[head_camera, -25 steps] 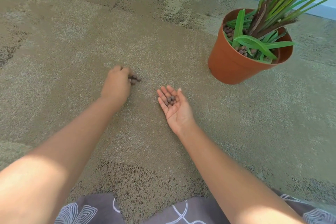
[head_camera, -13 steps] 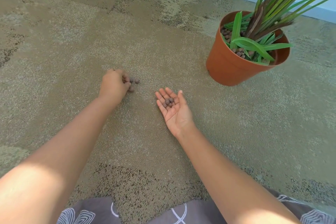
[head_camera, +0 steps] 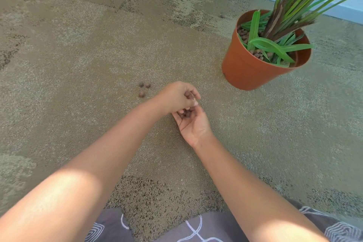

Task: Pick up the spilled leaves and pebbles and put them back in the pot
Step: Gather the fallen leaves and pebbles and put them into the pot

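**Dropping a pinch of pebbles into the cupped palm**

A small heap of brown clay pebbles [head_camera: 186, 113] is sitting in the right hand [head_camera: 193, 124], which is lying palm up on the carpet [head_camera: 82, 61], fingers loosely curled into a shallow cup rather than clamped. The left hand [head_camera: 177, 95] is hovering directly above that cup, fingertips drawn together and pointing down; something brown is showing between them, most likely a pebble being let go, though blur is making this hard to confirm.

Three loose pebbles [head_camera: 143, 88] are lying on the carpet just beyond and to the outer side of the left hand. One more stray pebble [head_camera: 222, 15] is sitting far ahead of both hands, behind the terracotta pot [head_camera: 247, 68].

To do this step well, the left fingertips should be opening low over the palm so nothing bounces out, while the right hand is keeping its cup level and fingers raised.

The pebbles are roundish, so no long axis is showing. The pot is standing ahead and to the right of the right hand, mouth upward, its green leaves [head_camera: 275, 45] fanning up and outward.
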A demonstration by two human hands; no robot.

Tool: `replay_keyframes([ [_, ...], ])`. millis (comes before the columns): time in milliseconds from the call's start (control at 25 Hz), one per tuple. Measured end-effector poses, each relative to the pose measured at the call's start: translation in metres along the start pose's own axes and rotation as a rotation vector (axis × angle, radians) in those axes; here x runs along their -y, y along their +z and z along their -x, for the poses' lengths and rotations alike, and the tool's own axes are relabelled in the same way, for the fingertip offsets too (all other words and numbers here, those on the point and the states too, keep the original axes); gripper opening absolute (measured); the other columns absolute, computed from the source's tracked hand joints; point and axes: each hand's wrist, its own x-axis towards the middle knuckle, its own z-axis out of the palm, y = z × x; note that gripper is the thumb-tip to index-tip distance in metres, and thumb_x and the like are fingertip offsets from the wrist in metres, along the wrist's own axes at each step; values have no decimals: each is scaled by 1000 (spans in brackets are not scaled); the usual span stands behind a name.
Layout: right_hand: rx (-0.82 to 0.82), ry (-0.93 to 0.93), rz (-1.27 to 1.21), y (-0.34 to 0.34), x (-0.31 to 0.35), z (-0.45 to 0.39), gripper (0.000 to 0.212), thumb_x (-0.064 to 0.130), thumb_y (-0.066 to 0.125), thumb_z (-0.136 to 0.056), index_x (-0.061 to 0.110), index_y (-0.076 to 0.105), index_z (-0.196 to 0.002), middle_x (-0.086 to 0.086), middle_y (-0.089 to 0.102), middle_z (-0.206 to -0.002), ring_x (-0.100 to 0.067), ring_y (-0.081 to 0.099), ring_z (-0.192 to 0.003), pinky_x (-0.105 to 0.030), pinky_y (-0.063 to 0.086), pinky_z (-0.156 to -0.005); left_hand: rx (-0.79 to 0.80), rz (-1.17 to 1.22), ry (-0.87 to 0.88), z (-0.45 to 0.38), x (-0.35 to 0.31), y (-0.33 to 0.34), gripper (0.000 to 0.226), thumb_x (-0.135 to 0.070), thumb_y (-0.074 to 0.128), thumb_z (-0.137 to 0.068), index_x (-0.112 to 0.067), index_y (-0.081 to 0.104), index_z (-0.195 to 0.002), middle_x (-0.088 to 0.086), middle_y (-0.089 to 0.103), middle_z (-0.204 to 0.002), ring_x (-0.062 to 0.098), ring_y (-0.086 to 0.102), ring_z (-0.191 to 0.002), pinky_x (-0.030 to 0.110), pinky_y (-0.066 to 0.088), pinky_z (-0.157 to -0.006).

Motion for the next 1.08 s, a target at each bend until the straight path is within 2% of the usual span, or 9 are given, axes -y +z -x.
replay_keyframes([
  [120, 22, 15, -8, -2, 1, -1, 30, 23, 37, -99, 7, 62, -93, -8, 69, -76, -16, 69, -71, -31, 57, -76, -204, -22, 43, 2, 2, -6, 16, -16, 57, -90, -20, 67, -102, -8, 63, -93, 12, 62, -77, 26, 52, -72],
  [200, 67, 31, 31, -3, 1, 0, 31, 24, 37, -99, 5, 61, -104, -13, 70, -97, -22, 70, -88, -32, 55, -84, -395, -97, -21, 2, 18, -22, 14, -17, 56, -90, -20, 68, -99, -5, 65, -96, 14, 62, -82, 28, 52, -79],
  [280, 96, 46, 61, -4, 1, 2, 31, 23, 38, -99, 4, 59, -111, -14, 66, -110, -25, 66, -100, -33, 52, -89, -525, -116, -139, 4, 42, -44, 10, -15, 58, -89, -20, 66, -89, -2, 68, -91, 16, 64, -78, 34, 55, -77],
  [400, 106, 55, 67, -4, 4, 4, 33, 28, 41, -98, 5, 60, -111, -14, 65, -113, -27, 62, -108, -33, 50, -94, -450, -193, -330, 9, 76, -63, 15, -17, 64, -85, -21, 58, -72, -1, 68, -87, 13, 60, -68, 35, 56, -73],
  [480, 96, 55, 62, -3, 4, 3, 35, 31, 41, -97, 5, 60, -111, -14, 65, -115, -27, 62, -111, -33, 50, -94, -355, -265, -378, 8, 92, -59, 13, -20, 68, -82, -21, 57, -75, 3, 68, -95, 20, 61, -78, 37, 55, -78],
  [560, 85, 61, 61, -3, 3, 3, 37, 33, 42, -97, 5, 59, -113, -14, 64, -117, -28, 60, -114, -34, 49, -96, -396, -299, -357, 5, 100, -51, 11, -24, 66, -82, -20, 56, -81, 6, 65, -101, 25, 61, -90, 35, 53, -75],
  [720, 83, 65, 59, -3, 3, 3, 40, 35, 42, -96, 5, 58, -117, -15, 63, -120, -27, 59, -116, -34, 48, -97, -517, -404, -295, 6, 98, -41, 14, -31, 59, -88, -18, 58, -93, 7, 56, -103, 24, 55, -87, 31, 44, -64],
  [880, 89, 71, 58, -4, 3, 2, 41, 37, 41, -97, 5, 58, -116, -13, 64, -117, -27, 59, -116, -33, 49, -96, -593, -439, -180, 8, 97, -34, 16, -28, 57, -89, -17, 62, -100, 7, 56, -102, 27, 59, -88, 33, 48, -64],
  [1080, 93, 72, 56, -4, 3, 1, 41, 37, 40, -97, 5, 57, -117, -13, 64, -118, -27, 59, -115, -35, 46, -99, -622, -507, -156, 10, 99, -24, 20, -28, 57, -90, -17, 60, -106, 8, 54, -105, 28, 60, -86, 33, 47, -63],
])
